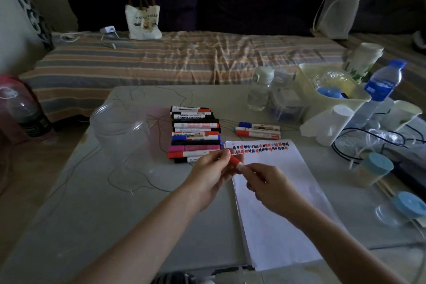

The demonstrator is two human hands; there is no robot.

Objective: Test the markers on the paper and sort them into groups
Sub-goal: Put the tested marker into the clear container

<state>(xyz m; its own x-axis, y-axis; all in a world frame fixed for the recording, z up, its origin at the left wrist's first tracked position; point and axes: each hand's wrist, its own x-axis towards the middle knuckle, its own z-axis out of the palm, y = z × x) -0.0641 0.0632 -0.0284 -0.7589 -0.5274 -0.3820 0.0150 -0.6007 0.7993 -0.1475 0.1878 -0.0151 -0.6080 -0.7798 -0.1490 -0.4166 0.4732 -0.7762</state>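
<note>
1. Fronting a striped bed [184, 57], the grey bench [92, 214] carries paper [276, 203] and stacked markers [196, 134].
2. Both hands' fingers pinch a red marker [235, 162] above the paper: left hand [207, 180], right hand [272, 187].

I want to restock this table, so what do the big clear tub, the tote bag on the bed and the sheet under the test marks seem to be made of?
The clear tub looks like thin glossy plastic: see-through, with highlights on its rim. The tote bag seems matte woven canvas, slumping softly, with brown handles. The sheet looks like plain matte white paper, probably a thin stack, judging by its layered edge.
</note>
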